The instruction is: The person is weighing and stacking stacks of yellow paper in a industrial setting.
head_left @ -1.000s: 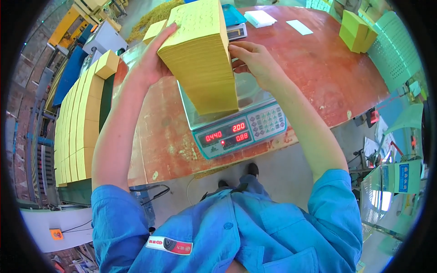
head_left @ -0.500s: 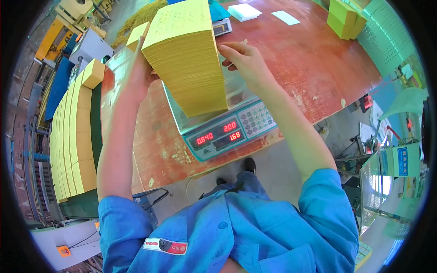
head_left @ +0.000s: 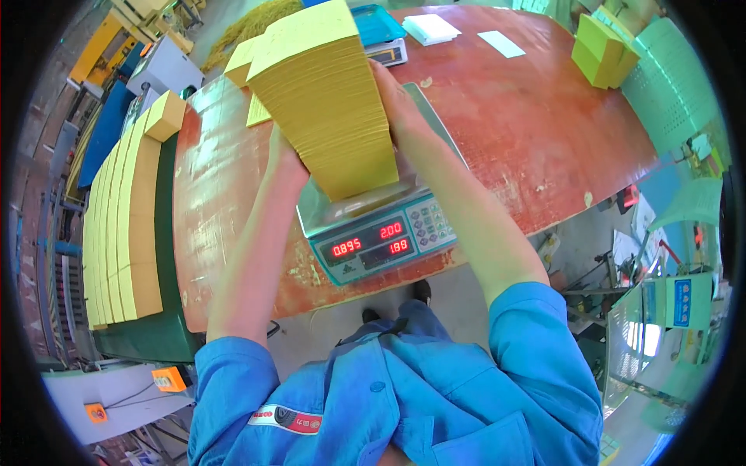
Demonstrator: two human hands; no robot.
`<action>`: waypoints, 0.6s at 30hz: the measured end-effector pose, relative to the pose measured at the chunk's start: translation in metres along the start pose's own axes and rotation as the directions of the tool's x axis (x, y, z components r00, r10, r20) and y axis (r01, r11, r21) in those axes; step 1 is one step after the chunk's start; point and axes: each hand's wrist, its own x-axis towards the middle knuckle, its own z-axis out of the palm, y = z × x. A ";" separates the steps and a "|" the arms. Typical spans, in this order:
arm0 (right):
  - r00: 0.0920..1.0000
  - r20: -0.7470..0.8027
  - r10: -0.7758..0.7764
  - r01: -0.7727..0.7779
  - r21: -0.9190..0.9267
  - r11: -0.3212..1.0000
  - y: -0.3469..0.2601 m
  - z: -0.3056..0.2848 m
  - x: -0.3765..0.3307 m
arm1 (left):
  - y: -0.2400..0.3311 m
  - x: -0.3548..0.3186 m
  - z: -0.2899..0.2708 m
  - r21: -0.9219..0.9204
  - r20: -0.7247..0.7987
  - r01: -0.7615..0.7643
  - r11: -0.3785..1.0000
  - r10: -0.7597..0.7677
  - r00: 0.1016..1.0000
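Note:
A tall stack of yellow paper (head_left: 330, 116) stands on the metal platform of a teal electronic scale (head_left: 420, 256), leaning a little. My left hand (head_left: 287, 159) is pressed to its lower left side, with the fingers partly hidden behind the sheets. Against the right side, higher up, lies my right hand (head_left: 395, 97), its fingertips out of sight behind the stack. Between them my two hands grip the stack. Red digits glow on the scale's front display (head_left: 369, 245).
The red tabletop (head_left: 536, 132) is worn. Behind the stack are a smaller yellow stack (head_left: 239, 64) and a second scale (head_left: 388, 53). White cards (head_left: 431, 29), a white sheet (head_left: 501, 43) and yellow blocks (head_left: 598, 54) lie farther right. Several rows of yellow blocks (head_left: 124, 225) stand at left.
My left hand has moved right and down onto the stack's lower side. The right hand has closed in from loosely bent fingers to the right side. The scale's digits have changed.

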 end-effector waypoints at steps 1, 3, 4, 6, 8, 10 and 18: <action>0.994 -0.046 -0.095 0.085 -0.177 0.980 0.007 -0.013 0.001 | -0.003 0.002 -0.006 0.055 -0.021 -0.148 0.987 0.149 0.989; 0.967 -0.102 -0.232 0.160 -0.463 0.872 0.012 -0.028 -0.008 | -0.005 0.008 -0.077 0.085 -0.089 -0.241 0.967 0.248 0.965; 0.953 -0.131 -0.272 0.151 -0.573 0.806 0.008 -0.041 -0.022 | 0.005 0.002 -0.136 0.049 -0.137 -0.185 0.981 0.191 0.972; 0.885 -0.223 -0.408 0.211 -0.588 0.781 -0.001 -0.103 -0.059 | 0.006 -0.044 -0.199 0.892 0.383 -0.440 -0.107 0.697 0.607; 0.857 -0.338 -0.389 -0.048 -0.804 0.592 -0.006 -0.190 -0.116 | 0.006 -0.091 -0.226 0.983 0.152 -0.181 -0.003 0.560 0.814; 0.837 -0.395 -0.379 -0.267 -0.899 0.348 -0.004 -0.225 -0.176 | 0.005 -0.157 -0.264 0.980 0.031 0.059 -0.188 0.441 0.897; 0.851 -0.241 -0.467 -0.408 -0.863 -0.299 0.052 -0.210 -0.230 | -0.008 -0.222 -0.346 0.870 0.095 0.095 -0.484 0.354 0.930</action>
